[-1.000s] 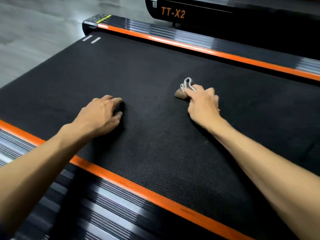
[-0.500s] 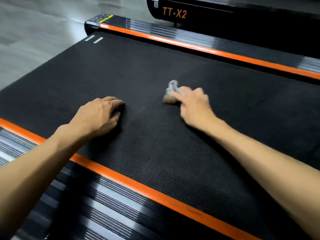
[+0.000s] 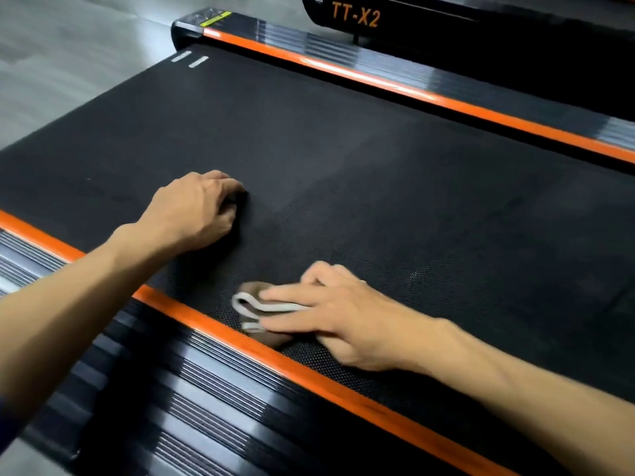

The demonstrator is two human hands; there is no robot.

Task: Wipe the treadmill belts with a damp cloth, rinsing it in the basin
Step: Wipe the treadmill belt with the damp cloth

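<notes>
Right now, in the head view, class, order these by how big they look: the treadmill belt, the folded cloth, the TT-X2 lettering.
1. Treadmill belt, largest by far.
2. and 3. Folded cloth and TT-X2 lettering: alike; the cloth is nearer and partly under the right hand, so unranked.

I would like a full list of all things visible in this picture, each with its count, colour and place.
treadmill belt: one, black, fills the middle of the view.
cloth: one, brown with a white edge, folded, on the belt near its close border.
orange strips: two, one along the near edge of the belt, one along the far edge.
side rails: two, black with grey ribs, near and far.
second treadmill: one, black, orange letters TT-X2, top right.
floor: grey, top left.
left hand: fingers curled, resting on the belt, holds nothing visible.
right hand: fingers straight, pressing on the cloth.
</notes>
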